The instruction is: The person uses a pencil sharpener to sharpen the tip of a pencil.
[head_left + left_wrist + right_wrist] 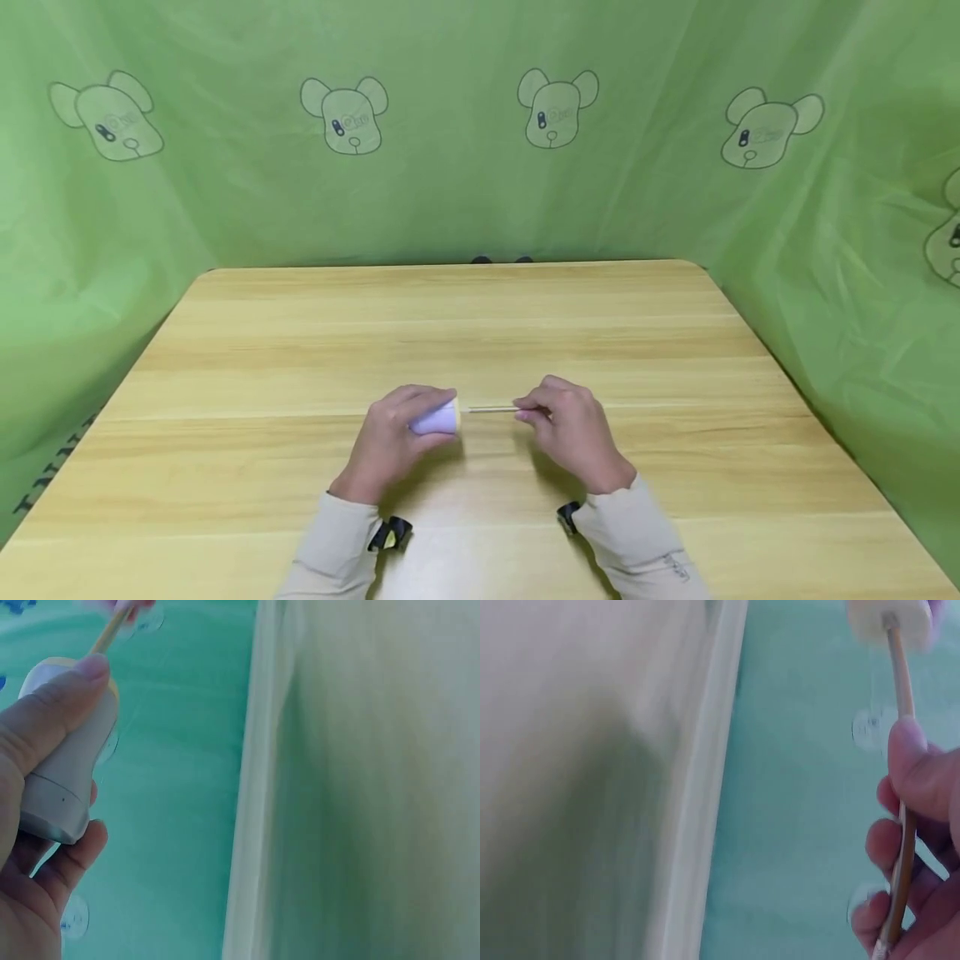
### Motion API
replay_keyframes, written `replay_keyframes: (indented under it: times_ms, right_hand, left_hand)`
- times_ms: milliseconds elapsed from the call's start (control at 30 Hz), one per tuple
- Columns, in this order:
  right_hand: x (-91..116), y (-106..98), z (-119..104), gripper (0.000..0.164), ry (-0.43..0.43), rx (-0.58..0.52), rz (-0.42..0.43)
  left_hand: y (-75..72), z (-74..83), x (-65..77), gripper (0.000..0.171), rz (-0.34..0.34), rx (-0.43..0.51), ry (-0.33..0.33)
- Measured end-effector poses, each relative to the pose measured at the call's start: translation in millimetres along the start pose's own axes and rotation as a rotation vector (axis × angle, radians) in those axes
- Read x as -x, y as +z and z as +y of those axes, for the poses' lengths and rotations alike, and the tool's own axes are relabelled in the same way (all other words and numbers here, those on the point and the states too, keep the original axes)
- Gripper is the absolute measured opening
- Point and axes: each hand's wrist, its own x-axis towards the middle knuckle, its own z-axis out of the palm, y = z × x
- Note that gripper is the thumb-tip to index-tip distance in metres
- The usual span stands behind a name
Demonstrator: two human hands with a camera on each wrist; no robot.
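Observation:
My left hand grips a small, rounded lilac-white device with a pale yellow rim at its right end. In the left wrist view the device tapers, and the thumb lies along its upper side near the rim. My right hand pinches a slim, pencil-like wooden stick between thumb and fingers. The stick lies nearly level, its left tip right at the device's yellow-rimmed face. In the right wrist view the stick runs down through the curled fingers to a silvery lower end.
Both hands are over the near half of a light wooden table. A green curtain printed with bear heads surrounds its back and sides. Black wrist mounts sit at both sleeves.

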Motion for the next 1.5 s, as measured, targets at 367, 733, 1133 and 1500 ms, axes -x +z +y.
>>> replay_keyframes:
  times_ms: [367, 733, 1133, 1500]
  right_hand:
    - [0.8, -7.6, 4.4, 0.012, 0.044, -0.018, -0.011]
    - [0.3, -9.2, 1.4, 0.009, 0.064, 0.011, -0.039]
    - [0.0, -11.2, 9.8, 0.008, 0.156, -0.018, -0.07]
    - [4.2, -17.7, 17.0, 0.009, 0.281, -0.14, -0.024]
  left_hand:
    - [-2.9, -1.1, 1.7, 0.053, 0.044, 0.003, -0.019]
    - [-3.3, 0.4, 1.0, 0.052, 0.047, 0.051, -0.065]
    - [-3.7, 2.3, -0.2, 0.065, 0.012, 0.085, -0.238]
    - [-1.7, 0.3, 0.7, 0.071, 0.036, 0.107, -0.291]
